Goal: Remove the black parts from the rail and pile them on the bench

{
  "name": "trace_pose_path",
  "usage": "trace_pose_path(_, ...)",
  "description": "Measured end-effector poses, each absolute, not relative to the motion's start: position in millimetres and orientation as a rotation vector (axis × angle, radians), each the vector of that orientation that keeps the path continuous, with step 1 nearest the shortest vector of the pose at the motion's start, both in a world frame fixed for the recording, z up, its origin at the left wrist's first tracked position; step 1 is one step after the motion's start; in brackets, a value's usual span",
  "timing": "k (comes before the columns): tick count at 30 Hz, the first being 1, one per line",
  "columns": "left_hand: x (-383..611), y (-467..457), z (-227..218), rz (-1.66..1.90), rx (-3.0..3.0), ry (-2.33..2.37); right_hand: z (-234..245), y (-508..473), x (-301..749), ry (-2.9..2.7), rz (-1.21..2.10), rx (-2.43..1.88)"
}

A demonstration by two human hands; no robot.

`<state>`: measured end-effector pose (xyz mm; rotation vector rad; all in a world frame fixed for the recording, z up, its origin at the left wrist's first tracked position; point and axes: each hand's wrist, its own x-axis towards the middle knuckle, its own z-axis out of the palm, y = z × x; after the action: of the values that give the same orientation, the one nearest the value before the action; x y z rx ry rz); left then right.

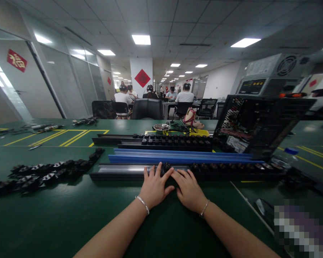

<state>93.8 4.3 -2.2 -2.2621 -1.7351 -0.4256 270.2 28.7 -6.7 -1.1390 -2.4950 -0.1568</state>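
Note:
My left hand (154, 187) lies on the green bench with fingers spread, fingertips touching the near black rail (118, 172) where its silver strip ends. My right hand (188, 189) rests beside it, fingers extended forward onto the same rail, next to a row of black clips (231, 167) seated along it. The two hands touch at the thumbs. Each wrist wears a thin bracelet. Just behind the rail lies a long blue strip (177, 157). Neither hand grips anything.
Two more black rails with clips (164, 141) lie farther back. Loose black clips (43, 173) are lined up at the left. An open black computer case (258, 123) stands at the right. A metal bowl (161, 127) sits beyond. Several people sit at far desks.

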Motion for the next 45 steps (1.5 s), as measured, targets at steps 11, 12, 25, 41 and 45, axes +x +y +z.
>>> trace_pose_path(11,104.1,8.5,-3.3,-0.391,-2.146,-1.833,-6.2,26.5,269.5,-2.508,-0.216,-1.119)
trace_pose_path(12,104.1,8.7,-3.9,-0.393,-2.145,-1.829,-7.0,26.2,269.6,-2.503,-0.230,-1.118)
trace_pose_path(25,102.3,7.9,-7.3,-0.392,-2.121,-1.809,-13.2,31.3,274.2,-2.363,-0.298,-1.246)
trace_pose_path(41,101.8,6.5,-6.4,-0.397,-2.056,-1.882,-10.5,32.3,273.7,-2.379,-0.210,-1.249)
trace_pose_path(45,101.7,6.9,-4.9,-0.376,-2.069,-1.920,-10.3,32.8,274.0,-2.383,-0.204,-1.252)
